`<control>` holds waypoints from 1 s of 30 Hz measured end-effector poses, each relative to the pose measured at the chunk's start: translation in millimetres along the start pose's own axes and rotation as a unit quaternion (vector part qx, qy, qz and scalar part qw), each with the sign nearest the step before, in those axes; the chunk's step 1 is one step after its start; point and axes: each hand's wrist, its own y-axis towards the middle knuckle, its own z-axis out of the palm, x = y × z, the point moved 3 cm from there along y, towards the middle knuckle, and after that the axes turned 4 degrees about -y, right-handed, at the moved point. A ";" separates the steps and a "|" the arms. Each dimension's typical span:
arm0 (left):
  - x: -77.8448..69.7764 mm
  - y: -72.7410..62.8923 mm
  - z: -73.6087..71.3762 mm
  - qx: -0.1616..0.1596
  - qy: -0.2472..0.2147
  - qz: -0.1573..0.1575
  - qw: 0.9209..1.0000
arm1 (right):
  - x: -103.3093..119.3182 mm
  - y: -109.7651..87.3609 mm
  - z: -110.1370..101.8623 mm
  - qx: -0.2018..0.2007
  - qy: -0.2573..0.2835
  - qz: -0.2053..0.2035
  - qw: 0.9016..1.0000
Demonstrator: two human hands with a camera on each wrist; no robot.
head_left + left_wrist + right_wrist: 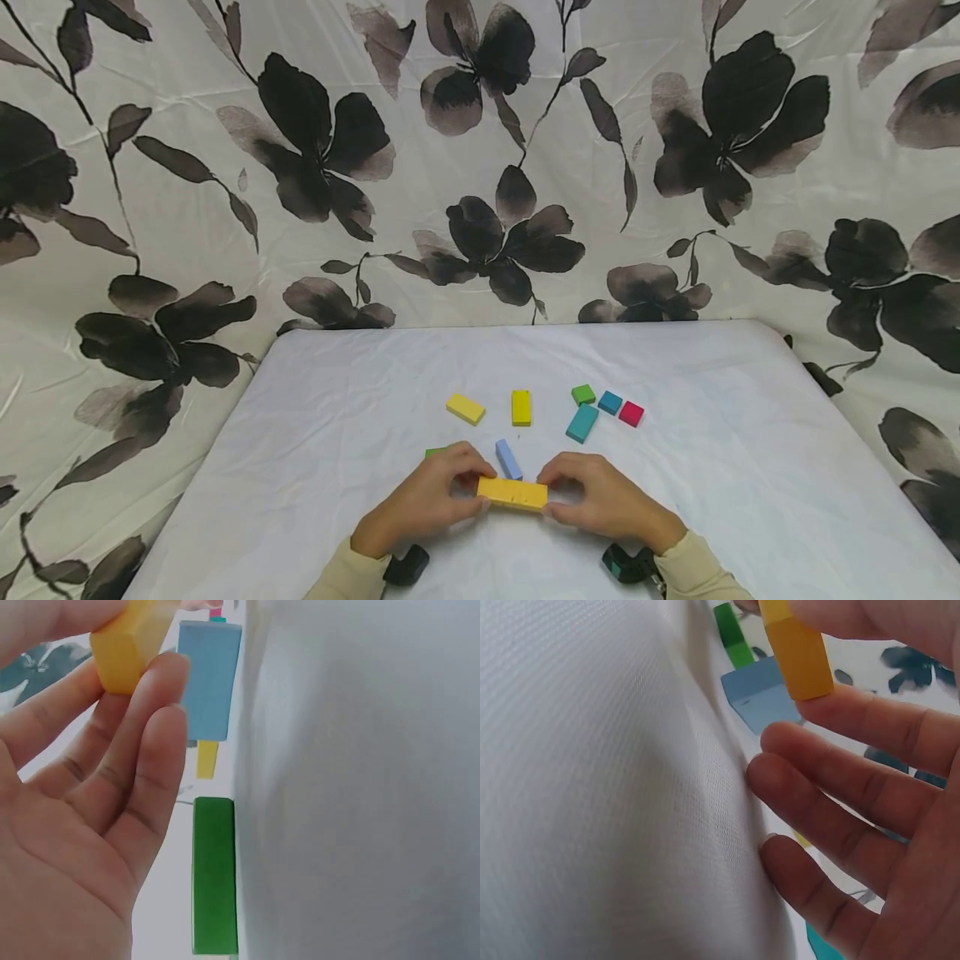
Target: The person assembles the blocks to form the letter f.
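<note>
Both hands hold one long yellow-orange block (512,493) above the near part of the white table, one hand at each end. My left hand (429,493) pinches its left end between thumb and fingers. At the opposite end, the right hand (611,502) pinches it the same way, its other fingers spread apart in the right wrist view. Just beyond the held block lies a light blue block (508,459). A green block (214,877) rests on the table by the left hand, which mostly hides it in the head view.
Farther back lie two yellow blocks, one slanted (466,408) and one straight (521,407). Right of them are a teal block (582,423), a small green block (582,394), a blue cube (610,402) and a red cube (632,414). Floral cloth (480,100) hangs behind the table.
</note>
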 end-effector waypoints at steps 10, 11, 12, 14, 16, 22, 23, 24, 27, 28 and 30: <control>-4.0 6.5 1.9 -0.037 -0.020 -0.008 0.999 | -1.4 -6.5 -2.1 -0.025 0.055 0.037 0.997; -4.3 7.7 2.2 -0.039 -0.022 -0.011 0.999 | -1.8 -6.8 -2.2 -0.029 0.060 0.038 0.997; -4.2 8.9 2.6 -0.042 -0.021 -0.012 0.999 | -2.1 -7.0 -2.2 -0.034 0.065 0.038 0.997; -4.5 11.5 2.9 -0.046 -0.018 -0.018 0.999 | -2.8 -7.3 -2.1 -0.040 0.075 0.038 0.996; -4.7 14.0 3.1 -0.050 -0.015 -0.021 0.998 | -3.0 -7.5 -2.1 -0.043 0.086 0.039 0.995; -5.9 21.0 2.1 -0.051 -0.010 -0.033 0.998 | -0.7 -8.1 -2.8 -0.046 0.111 0.048 0.992; -6.2 22.2 1.7 -0.048 -0.011 -0.037 0.998 | -0.4 -8.2 -2.9 -0.046 0.114 0.052 0.991; -6.7 23.3 1.2 -0.046 -0.010 -0.040 0.998 | -0.4 -8.4 -2.8 -0.046 0.119 0.058 0.990; -8.4 26.8 -1.2 -0.038 -0.011 -0.051 0.998 | -0.6 -8.9 -2.8 -0.049 0.140 0.077 0.986; -8.8 28.0 -2.2 -0.035 -0.009 -0.054 0.998 | -0.8 -8.9 -2.7 -0.050 0.148 0.083 0.984; -9.2 30.6 -4.1 -0.031 -0.007 -0.055 0.998 | -1.1 -8.6 -2.7 -0.052 0.167 0.092 0.980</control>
